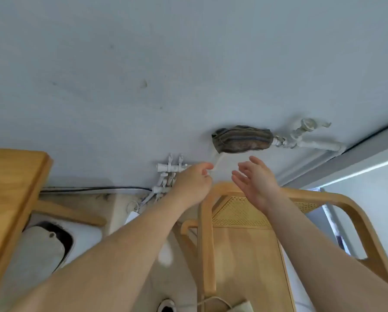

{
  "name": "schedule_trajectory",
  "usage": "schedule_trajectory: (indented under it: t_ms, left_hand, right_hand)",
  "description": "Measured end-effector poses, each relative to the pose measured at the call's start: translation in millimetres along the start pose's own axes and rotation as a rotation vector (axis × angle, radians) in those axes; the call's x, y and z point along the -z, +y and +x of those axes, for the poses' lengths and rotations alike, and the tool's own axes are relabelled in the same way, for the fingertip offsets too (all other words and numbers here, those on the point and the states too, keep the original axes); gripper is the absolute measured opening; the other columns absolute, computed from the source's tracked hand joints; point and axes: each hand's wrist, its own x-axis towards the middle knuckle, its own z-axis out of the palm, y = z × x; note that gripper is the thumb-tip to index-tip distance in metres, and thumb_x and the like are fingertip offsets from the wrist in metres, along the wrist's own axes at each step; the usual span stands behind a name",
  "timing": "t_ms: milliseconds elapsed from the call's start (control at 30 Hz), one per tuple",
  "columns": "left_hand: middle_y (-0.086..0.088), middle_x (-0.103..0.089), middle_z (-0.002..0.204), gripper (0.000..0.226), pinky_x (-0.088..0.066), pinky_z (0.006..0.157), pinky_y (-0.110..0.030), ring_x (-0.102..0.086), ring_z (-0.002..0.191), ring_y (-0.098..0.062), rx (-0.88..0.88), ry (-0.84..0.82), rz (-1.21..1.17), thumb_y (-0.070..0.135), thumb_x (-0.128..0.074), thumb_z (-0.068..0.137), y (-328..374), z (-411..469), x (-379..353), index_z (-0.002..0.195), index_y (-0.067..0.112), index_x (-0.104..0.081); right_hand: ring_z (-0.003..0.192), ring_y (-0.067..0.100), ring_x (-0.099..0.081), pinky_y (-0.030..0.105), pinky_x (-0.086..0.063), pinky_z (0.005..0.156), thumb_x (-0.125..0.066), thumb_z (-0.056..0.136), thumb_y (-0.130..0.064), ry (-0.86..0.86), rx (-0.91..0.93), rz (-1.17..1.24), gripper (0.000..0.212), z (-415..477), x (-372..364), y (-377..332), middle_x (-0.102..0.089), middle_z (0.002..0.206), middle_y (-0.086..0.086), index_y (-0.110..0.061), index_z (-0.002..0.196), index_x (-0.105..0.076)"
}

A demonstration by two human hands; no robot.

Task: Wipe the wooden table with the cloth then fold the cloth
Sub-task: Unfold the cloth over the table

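Observation:
A dark, striped cloth [241, 139] hangs bunched over a white pipe on the pale wall, right of centre. My right hand [256, 179] is raised just below it, palm open and fingers spread, holding nothing. My left hand [194, 183] reaches toward the wall to the lower left of the cloth with its fingers curled. Its fingertips are at a thin white strip that runs down from the cloth, and whether they grip it is unclear. The wooden table [10, 188] shows only as a light-wood corner at the left edge.
A light-wood chair [244, 244] with a cane back stands below my hands. White pipes and a tap [301, 134] run right of the cloth, and valves [170, 167] sit on the wall by my left hand. A grey object [42, 248] lies on the floor beside the table.

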Motion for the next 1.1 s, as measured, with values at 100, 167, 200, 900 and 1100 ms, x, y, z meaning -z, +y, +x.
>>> schedule_trajectory:
  t_ms: [100, 167, 200, 900, 1100]
  left_hand:
    - [0.002, -0.043, 0.148, 0.048, -0.033, 0.11, -0.03, -0.041, 0.134, -0.017, -0.038, -0.035, 0.079, 0.013, -0.042, 0.095, -0.7, 36.6, -19.5, 0.141, 0.023, -0.044]
    - [0.001, -0.043, 0.148, 0.049, -0.033, 0.112, -0.037, -0.039, 0.135, -0.018, -0.04, -0.041, 0.101, 0.012, -0.044, 0.093, -1.2, 55.4, -30.6, 0.141, 0.024, -0.044]
    - [0.001, -0.042, 0.148, 0.049, -0.033, 0.112, -0.038, -0.038, 0.135, -0.019, -0.042, -0.046, 0.104, 0.012, -0.045, 0.093, -1.4, 60.7, -37.2, 0.141, 0.024, -0.045]
    - [-0.011, -0.059, 0.078, 0.029, -0.047, 0.068, -0.039, -0.055, 0.074, -0.019, -0.106, 0.32, -0.435, 0.022, -0.04, 0.096, 112.9, -103.4, 57.3, 0.086, 0.0, -0.057]
    - [-0.012, -0.069, 0.092, 0.036, -0.052, 0.083, -0.043, -0.066, 0.086, -0.027, -0.13, 0.062, -0.772, 0.029, -0.07, 0.076, 143.4, -235.8, 122.1, 0.103, 0.007, -0.063]
  right_hand:
    - [0.135, 0.031, -0.039, 0.042, -0.045, 0.104, -0.054, 0.094, -0.006, 0.018, -0.048, 0.045, 0.055, 43.5, 3.5, -3.9, -0.04, 0.138, 0.016, -0.027, 0.143, -0.04]
    - [0.141, 0.029, -0.029, 0.045, -0.041, 0.107, -0.054, 0.094, -0.008, 0.001, -0.079, 0.044, 0.053, 71.1, 5.0, -1.2, -0.034, 0.147, 0.014, -0.031, 0.141, -0.043]
    - [0.143, 0.027, -0.026, 0.047, -0.04, 0.108, -0.054, 0.094, -0.01, -0.007, -0.088, 0.025, 0.052, 86.2, 7.8, 1.3, -0.033, 0.15, 0.01, -0.032, 0.14, -0.044]
    - [0.077, 0.017, -0.059, 0.029, -0.048, 0.072, -0.053, 0.087, 0.014, -0.433, 0.404, 0.021, 0.041, -138.6, -40.1, -75.3, -0.062, 0.078, 0.002, -0.013, 0.114, -0.067]
    - [0.101, 0.018, -0.064, 0.032, -0.049, 0.09, -0.065, 0.084, -0.024, -0.633, 0.471, -0.204, 0.026, -251.4, -78.6, -74.9, -0.069, 0.109, 0.004, -0.032, 0.108, -0.071]
